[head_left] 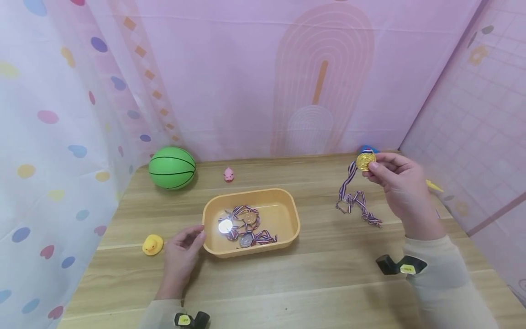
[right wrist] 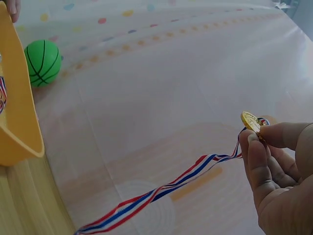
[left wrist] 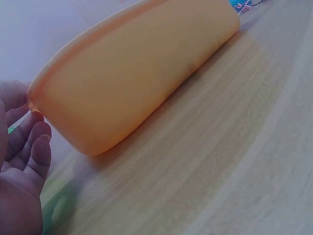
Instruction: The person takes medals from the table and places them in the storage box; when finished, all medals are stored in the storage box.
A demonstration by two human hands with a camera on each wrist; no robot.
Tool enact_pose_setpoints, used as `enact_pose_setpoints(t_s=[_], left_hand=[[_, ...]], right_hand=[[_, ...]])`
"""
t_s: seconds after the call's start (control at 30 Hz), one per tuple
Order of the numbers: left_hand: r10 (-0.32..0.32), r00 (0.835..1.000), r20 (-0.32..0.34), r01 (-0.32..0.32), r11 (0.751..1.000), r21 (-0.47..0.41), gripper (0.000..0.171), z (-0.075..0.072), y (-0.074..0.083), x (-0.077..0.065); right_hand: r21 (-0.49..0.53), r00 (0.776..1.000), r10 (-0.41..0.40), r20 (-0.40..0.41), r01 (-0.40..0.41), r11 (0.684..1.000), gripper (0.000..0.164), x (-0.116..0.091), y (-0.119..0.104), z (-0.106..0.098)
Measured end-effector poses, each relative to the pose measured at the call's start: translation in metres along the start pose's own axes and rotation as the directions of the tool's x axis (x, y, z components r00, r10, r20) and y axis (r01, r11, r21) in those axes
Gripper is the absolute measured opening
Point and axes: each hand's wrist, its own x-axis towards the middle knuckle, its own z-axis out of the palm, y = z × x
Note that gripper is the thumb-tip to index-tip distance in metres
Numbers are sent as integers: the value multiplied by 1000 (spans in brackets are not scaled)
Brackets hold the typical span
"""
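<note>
The right hand (head_left: 400, 187) holds the gold medal (head_left: 365, 161) up above the table (head_left: 320, 265), at the right of the head frame. The thumb lies on its face and the index finger is behind it, pinched close on the disc's edge, while the other fingers fold loosely beneath. Holding it by the edge probably leaves most of the face clear and lets the striped ribbon (head_left: 347, 180) hang free.

The left hand (head_left: 182, 251) pinches the left end of the tray (head_left: 274, 217), thumb and fingertips closed on the rim; that grip seems meant to steady it. The tray sits left of centre, between the hands, its long side running across the frame. Three medals with ribbons lie in its left and lower middle.

In the head view the medal's round face points toward the camera and its ribbon end toward the top of the frame. The right wrist view shows the disc nearly edge-on, slanting from upper left to lower right. The ribbon's long axis runs down and slightly left in the head view, toward a ribbon bundle (head_left: 371, 220); whether the two join is unclear.
</note>
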Motion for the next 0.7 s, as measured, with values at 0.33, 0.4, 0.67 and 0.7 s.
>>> enact_pose_setpoints(t_s=[0.33, 0.4, 0.67, 0.7], left_hand=[[-3, 1000, 1, 3, 1000, 1, 26, -1, 0, 0], [-7, 1000, 1, 7, 1000, -3, 26, -1, 1, 0], [-7, 1000, -5, 7, 1000, -10, 26, -1, 0, -1], [-7, 1000, -4, 7, 1000, -10, 26, -1, -1, -1]], right_hand=[[-33, 999, 28, 31, -27, 999, 16, 2, 17, 25], [-52, 999, 34, 40, -32, 998, 16, 3, 19, 30], [-138, 992, 92, 89, -80, 987, 15, 6, 27, 53], [-146, 991, 97, 94, -82, 986, 15, 7, 28, 57]])
